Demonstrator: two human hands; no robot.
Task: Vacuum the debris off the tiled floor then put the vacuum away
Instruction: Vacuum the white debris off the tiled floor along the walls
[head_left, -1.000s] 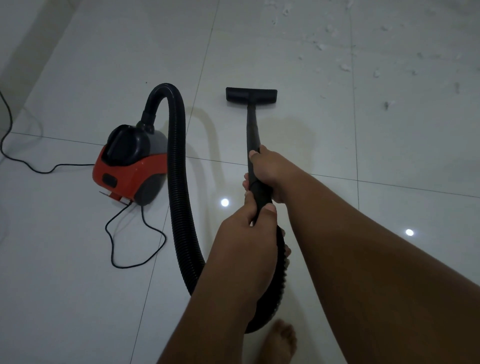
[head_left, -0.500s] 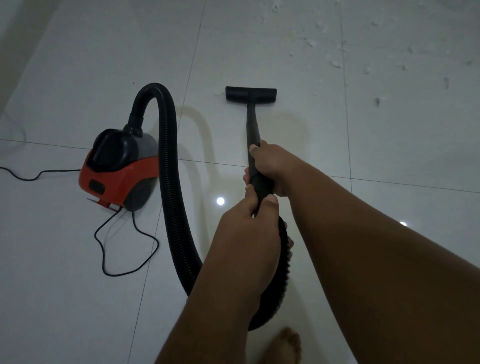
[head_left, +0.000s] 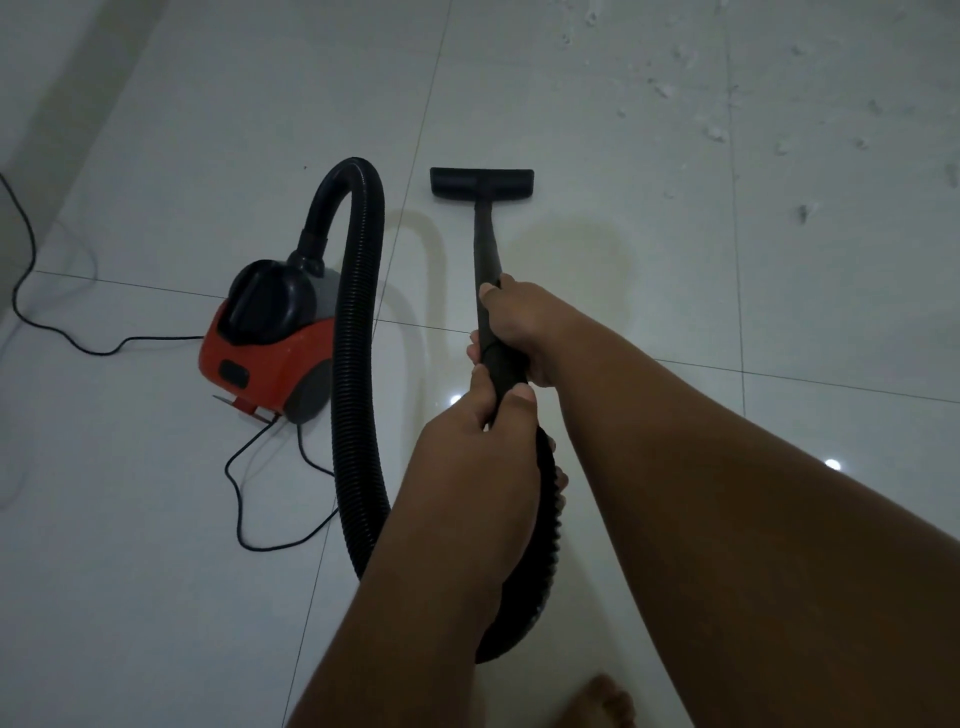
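A red and black canister vacuum (head_left: 270, 343) stands on the white tiled floor at the left. Its ribbed black hose (head_left: 358, 332) arches up from the canister, runs down and loops under my arms. The black wand (head_left: 484, 244) ends in a flat floor nozzle (head_left: 482, 182) resting on the tiles ahead of me. My right hand (head_left: 519, 325) is shut around the wand further forward. Just behind it, my left hand (head_left: 478, 457) is shut on the wand's handle end where the hose joins. White debris (head_left: 717, 132) lies scattered at the top right, beyond the nozzle.
The vacuum's thin black power cord (head_left: 78, 343) trails left toward a wall (head_left: 47, 104), and another loop of cord (head_left: 260, 499) lies on the floor behind the canister. My bare foot (head_left: 602, 701) shows at the bottom edge.
The view has swung left, so the vacuum and cord sit further right in frame and the debris has slid toward the top right. Both hands keep their grip on the wand.
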